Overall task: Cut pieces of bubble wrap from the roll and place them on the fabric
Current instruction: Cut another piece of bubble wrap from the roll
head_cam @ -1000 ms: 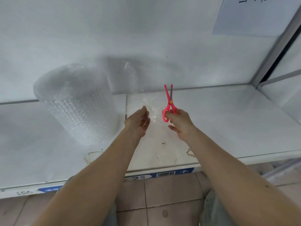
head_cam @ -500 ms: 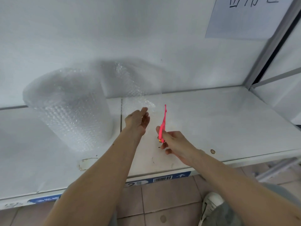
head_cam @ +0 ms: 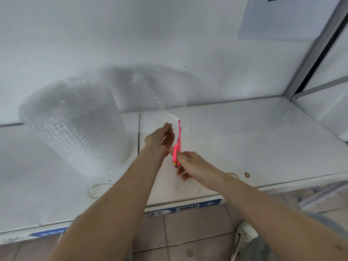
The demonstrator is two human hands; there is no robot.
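Hands (head_cam: 160, 139) — roll (head_cam: 75, 125) left, wall behind

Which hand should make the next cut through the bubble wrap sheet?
Right. The right hand already grips the pink scissors, blades pointing along the sheet's edge. The left hand pinches the loose bubble wrap sheet coming off the roll, so it looks better placed to hold it taut.

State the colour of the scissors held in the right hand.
Bright pink, with a small yellow pivot; the scissors show in the head view, gripped by the right hand.
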